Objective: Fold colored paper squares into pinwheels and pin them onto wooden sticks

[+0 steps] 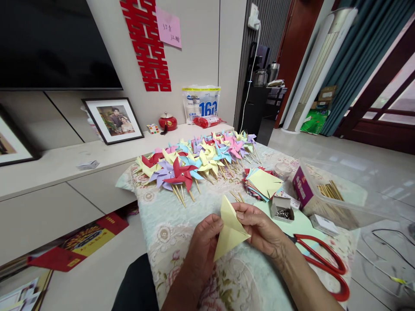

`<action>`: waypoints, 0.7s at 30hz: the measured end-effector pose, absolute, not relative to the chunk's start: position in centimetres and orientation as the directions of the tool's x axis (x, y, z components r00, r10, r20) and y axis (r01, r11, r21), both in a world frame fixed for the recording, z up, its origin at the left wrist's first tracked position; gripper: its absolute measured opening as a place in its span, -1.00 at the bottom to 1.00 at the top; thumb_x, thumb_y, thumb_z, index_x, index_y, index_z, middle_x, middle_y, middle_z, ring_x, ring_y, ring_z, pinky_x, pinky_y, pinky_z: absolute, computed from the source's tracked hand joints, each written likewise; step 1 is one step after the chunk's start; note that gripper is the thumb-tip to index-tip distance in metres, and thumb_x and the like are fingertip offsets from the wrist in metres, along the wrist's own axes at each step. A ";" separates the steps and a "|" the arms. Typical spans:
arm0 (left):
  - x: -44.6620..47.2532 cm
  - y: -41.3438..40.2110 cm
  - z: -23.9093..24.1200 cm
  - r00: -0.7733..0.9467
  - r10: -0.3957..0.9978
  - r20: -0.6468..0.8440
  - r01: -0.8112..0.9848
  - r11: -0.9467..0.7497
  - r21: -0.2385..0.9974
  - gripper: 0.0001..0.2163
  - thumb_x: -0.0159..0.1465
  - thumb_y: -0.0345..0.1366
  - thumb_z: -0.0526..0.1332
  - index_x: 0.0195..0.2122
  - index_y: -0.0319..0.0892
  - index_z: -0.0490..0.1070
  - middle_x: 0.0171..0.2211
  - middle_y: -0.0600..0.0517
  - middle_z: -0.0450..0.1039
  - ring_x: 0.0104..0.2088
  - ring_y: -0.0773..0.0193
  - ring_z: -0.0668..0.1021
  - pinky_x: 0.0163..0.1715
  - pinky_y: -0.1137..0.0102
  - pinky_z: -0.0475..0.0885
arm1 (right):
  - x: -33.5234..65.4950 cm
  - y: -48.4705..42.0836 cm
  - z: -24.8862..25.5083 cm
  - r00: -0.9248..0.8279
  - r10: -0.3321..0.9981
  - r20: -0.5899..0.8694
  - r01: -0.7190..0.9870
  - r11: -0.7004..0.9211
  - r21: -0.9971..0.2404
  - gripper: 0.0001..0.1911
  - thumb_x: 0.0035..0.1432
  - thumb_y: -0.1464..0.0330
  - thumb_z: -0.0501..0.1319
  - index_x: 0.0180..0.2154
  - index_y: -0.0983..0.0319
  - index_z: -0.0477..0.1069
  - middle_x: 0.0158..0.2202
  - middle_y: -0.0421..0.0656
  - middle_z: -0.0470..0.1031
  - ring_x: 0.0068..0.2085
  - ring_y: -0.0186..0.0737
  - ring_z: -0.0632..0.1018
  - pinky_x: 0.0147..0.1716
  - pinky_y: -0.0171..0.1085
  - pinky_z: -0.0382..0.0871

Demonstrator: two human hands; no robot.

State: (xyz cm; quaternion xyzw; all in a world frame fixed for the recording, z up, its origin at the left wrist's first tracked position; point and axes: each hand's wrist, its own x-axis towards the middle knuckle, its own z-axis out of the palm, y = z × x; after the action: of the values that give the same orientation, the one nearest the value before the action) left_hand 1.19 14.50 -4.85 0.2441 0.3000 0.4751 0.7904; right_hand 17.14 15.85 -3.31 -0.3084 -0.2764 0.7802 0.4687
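A pale yellow sheet of paper (231, 235), folded or curled to a point, is held above the tablecloth between both hands. My left hand (205, 239) pinches its left edge with the thumb. On the other side my right hand (257, 224) grips the right edge, its fingers partly behind the paper. Just beyond, a stack of coloured paper squares with slits (264, 183) lies beside a small open box of metal fasteners (282, 211). Many finished paper pinwheels on sticks (183, 175) fill the far side of the table.
Red-handled scissors (324, 259) lie by my right forearm. A clear plastic bin (353, 207) holds wooden sticks (330, 190) at the right. A small white box (324, 224) and a round clear container (282, 170) stand near it. The cabinet (106, 162) bears a framed photo (113, 120).
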 end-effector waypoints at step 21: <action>1.9 14.3 -5.0 0.337 0.932 -0.136 -0.483 0.295 0.824 -0.64 0.14 -0.01 0.36 -0.21 -0.21 0.50 -0.39 -0.04 0.57 -0.36 0.17 0.56 -0.32 0.35 0.41 | 16.8 15.8 -3.2 -0.054 0.967 -0.251 -0.362 -0.253 -0.897 -0.53 -0.23 0.34 0.47 -0.18 0.26 0.54 -0.47 -0.21 0.59 -0.49 -0.23 0.53 -0.45 -0.29 0.37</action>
State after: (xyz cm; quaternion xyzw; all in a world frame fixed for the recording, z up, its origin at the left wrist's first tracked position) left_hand 1.87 14.34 -5.02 0.3508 0.3195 0.4791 0.7385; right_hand 16.78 15.84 -3.19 -0.4571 -0.3307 0.6462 0.5140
